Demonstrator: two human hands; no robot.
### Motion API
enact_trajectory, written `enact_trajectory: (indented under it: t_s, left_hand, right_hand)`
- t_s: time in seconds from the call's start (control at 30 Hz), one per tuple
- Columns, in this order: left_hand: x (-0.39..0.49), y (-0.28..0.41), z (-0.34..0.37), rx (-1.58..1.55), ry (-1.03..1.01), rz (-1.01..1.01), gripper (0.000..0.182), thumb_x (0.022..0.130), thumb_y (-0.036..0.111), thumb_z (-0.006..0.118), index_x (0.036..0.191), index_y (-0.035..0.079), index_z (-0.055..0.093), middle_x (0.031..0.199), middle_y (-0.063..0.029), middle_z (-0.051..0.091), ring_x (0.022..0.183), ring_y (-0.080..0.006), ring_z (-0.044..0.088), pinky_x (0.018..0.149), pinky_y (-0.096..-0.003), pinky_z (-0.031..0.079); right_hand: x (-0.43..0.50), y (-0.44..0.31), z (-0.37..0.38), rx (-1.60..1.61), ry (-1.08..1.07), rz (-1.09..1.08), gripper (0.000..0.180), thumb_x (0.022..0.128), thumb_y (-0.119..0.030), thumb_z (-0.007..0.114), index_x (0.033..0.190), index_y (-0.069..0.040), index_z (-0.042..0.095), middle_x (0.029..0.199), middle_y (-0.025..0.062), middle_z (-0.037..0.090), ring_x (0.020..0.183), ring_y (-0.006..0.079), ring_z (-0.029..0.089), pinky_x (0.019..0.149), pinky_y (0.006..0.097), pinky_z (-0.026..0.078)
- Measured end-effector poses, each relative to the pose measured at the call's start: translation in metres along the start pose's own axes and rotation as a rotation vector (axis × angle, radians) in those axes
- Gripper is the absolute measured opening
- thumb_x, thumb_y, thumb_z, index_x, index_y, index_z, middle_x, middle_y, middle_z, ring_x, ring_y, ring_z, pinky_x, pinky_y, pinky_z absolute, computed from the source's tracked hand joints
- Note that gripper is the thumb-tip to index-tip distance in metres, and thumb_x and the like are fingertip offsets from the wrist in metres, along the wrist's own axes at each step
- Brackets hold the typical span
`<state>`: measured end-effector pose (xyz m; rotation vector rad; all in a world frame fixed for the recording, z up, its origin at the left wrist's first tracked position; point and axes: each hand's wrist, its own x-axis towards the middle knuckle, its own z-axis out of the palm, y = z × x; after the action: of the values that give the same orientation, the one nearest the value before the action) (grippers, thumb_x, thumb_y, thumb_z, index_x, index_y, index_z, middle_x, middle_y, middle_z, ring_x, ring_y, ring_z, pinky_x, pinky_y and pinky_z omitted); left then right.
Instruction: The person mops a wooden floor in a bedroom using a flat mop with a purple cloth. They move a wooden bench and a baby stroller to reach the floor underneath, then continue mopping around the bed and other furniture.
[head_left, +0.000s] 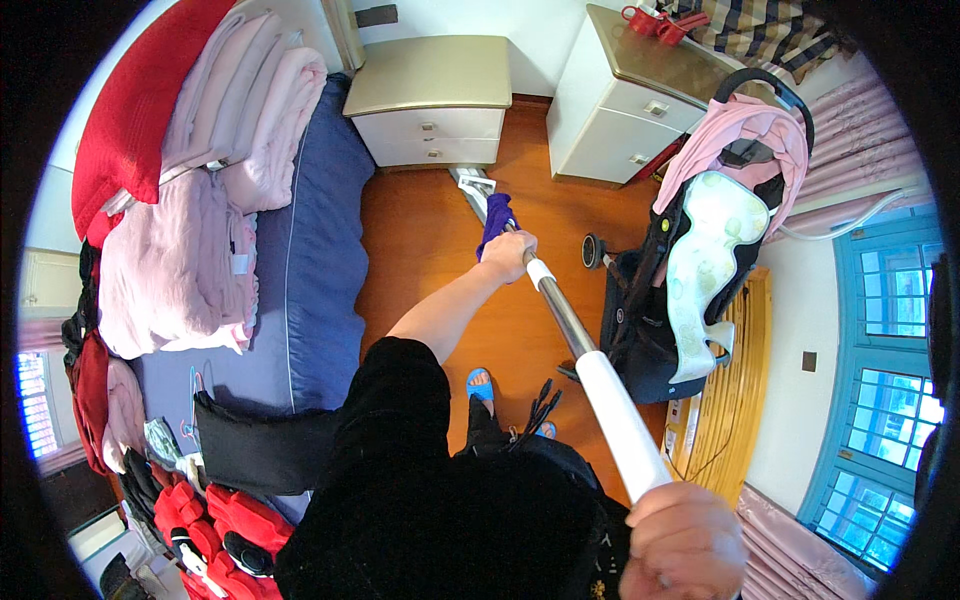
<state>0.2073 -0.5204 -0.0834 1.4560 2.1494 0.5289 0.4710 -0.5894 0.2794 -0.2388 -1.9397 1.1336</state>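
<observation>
My left hand (510, 253) is closed around the metal pole of a long mop-like tool (564, 315), just below its white collar. Beside those fingers a purple cloth (495, 221) hangs on or around the pole; whether my hand grips it too is hard to tell. My right hand (684, 544), slightly blurred, grips the top of the white handle (622, 424). Slanting away from me, the pole runs down to a white frame (476, 182) and a flat grey head (466, 174) at the foot of the nightstand (427, 82). The head's far end is hidden there.
A bed with a blue cover (322, 262) and folded pink quilts (180, 277) lines the left. On the right stand a stroller (637, 330), a white cabinet (600, 127) and wooden slats (731, 397). My feet, in blue slippers (480, 388), are on the wooden floor (420, 277).
</observation>
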Motion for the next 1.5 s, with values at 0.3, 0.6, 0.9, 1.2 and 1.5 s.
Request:
enact_trajectory:
  t_s: [0.3, 0.6, 0.9, 1.2, 1.5]
  left_hand:
    - [-0.016, 0.059, 0.011, -0.017, -0.054, 0.089, 0.009, 0.074, 0.016, 0.056, 0.082, 0.012, 0.059, 0.086, -0.0107, 0.062, 0.083, -0.0336, 0.059, 0.069, -0.0443, 0.048]
    - [-0.059, 0.148, 0.047, -0.032, -0.193, 0.145, 0.011, 0.068, 0.010, 0.056, 0.078, 0.012, 0.060, 0.079, -0.0122, 0.063, 0.080, -0.0323, 0.062, 0.066, -0.0442, 0.048]
    - [-0.117, 0.251, 0.120, -0.072, -0.344, 0.259, 0.015, 0.071, 0.010, 0.056, 0.084, 0.011, 0.062, 0.081, -0.0156, 0.064, 0.084, -0.0346, 0.061, 0.070, -0.0450, 0.048]
    - [-0.117, 0.260, 0.123, -0.003, -0.328, 0.200, 0.012, 0.073, 0.015, 0.060, 0.084, 0.013, 0.061, 0.080, -0.0095, 0.064, 0.083, -0.0294, 0.062, 0.068, -0.0425, 0.047]
    - [-0.077, 0.145, 0.084, 0.100, 0.041, 0.022, 0.011, 0.071, 0.008, 0.057, 0.079, 0.014, 0.060, 0.086, -0.0079, 0.062, 0.082, -0.0303, 0.062, 0.068, -0.0420, 0.050]
  right_hand:
    - [0.011, -0.012, -0.071, 0.173, -0.101, -0.024, 0.026, 0.093, -0.018, 0.044, 0.070, -0.006, 0.041, 0.055, 0.0059, 0.043, 0.045, 0.0162, 0.046, 0.048, 0.0283, 0.044]
    - [-0.030, -0.040, -0.197, -0.040, -0.081, -0.027, 0.022, 0.095, -0.021, 0.032, 0.076, -0.010, 0.038, 0.051, -0.0031, 0.035, 0.040, 0.0074, 0.031, 0.046, 0.0202, 0.031]
    - [-0.103, -0.042, -0.357, 0.119, 0.123, -0.049, 0.022, 0.096, -0.019, 0.035, 0.076, -0.010, 0.040, 0.047, -0.0027, 0.034, 0.034, 0.0055, 0.028, 0.038, 0.0176, 0.027]
    - [-0.164, -0.038, -0.339, 0.185, 0.615, -0.099, 0.029, 0.095, -0.015, 0.034, 0.066, -0.013, 0.035, 0.048, -0.0029, 0.025, 0.037, 0.0062, 0.020, 0.039, 0.0214, 0.022]
    - [-0.119, 0.020, -0.213, -0.032, 0.499, -0.069, 0.031, 0.098, -0.027, 0.028, 0.071, -0.014, 0.037, 0.054, -0.0032, 0.031, 0.039, 0.0046, 0.026, 0.038, 0.0195, 0.026]
